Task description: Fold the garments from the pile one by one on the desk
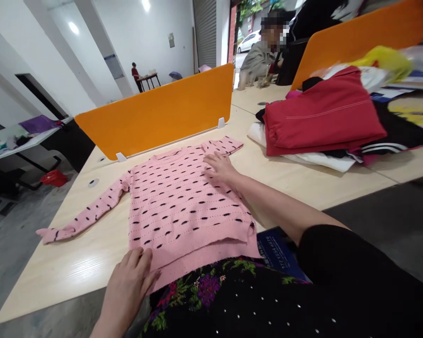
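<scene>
A pink knitted sweater (183,206) with black dashes lies flat on the light wooden table (74,263), neck toward the orange divider. Its left sleeve stretches out toward the table's left edge; its right sleeve is folded near the collar. My left hand (129,281) rests flat on the table at the sweater's lower left hem, fingers apart. My right hand (220,166) presses flat on the sweater's upper right shoulder, holding nothing.
An orange divider (158,110) stands behind the sweater. A pile of folded clothes with a red garment (320,117) on top sits at the right. A seated person (264,51) is behind it. A blue booklet (278,251) lies at the table's near edge.
</scene>
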Demonstrator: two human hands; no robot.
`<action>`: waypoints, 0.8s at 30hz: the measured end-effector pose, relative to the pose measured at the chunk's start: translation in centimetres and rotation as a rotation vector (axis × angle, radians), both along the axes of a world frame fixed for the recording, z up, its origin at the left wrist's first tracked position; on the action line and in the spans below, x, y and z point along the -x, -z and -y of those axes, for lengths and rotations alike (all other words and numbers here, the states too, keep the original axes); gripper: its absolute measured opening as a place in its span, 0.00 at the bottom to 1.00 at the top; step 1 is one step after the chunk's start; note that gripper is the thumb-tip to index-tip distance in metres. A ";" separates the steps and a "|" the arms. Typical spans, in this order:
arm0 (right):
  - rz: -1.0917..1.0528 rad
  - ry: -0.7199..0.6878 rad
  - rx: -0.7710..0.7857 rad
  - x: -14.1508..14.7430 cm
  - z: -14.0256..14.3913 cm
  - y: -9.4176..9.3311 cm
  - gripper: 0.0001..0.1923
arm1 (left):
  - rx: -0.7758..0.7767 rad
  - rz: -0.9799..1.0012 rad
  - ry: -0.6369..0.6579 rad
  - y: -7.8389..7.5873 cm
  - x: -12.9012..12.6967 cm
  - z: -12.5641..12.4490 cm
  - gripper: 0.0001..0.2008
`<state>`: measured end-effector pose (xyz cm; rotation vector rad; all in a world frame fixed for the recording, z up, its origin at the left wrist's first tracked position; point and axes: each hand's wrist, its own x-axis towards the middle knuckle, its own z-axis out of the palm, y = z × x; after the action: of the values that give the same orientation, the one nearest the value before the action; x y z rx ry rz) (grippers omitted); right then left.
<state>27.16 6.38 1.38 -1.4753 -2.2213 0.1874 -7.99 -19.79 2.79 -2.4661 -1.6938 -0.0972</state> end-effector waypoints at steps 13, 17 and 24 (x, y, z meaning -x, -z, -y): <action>0.002 -0.270 -0.048 -3.9 20.5 4.2 0.16 | -0.276 0.061 0.168 3.4 3.0 -0.2 0.14; -0.207 -0.243 -0.073 -4.8 19.8 4.7 0.19 | -0.323 -0.017 0.135 3.1 3.5 0.0 0.14; -0.329 -0.045 -0.039 -7.4 19.4 3.3 0.17 | -0.261 -0.037 0.098 2.2 4.5 0.9 0.12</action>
<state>34.54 -13.02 -1.93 -1.2712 -1.9822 0.3707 -12.51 -20.74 0.62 -2.3394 -1.4423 -0.2637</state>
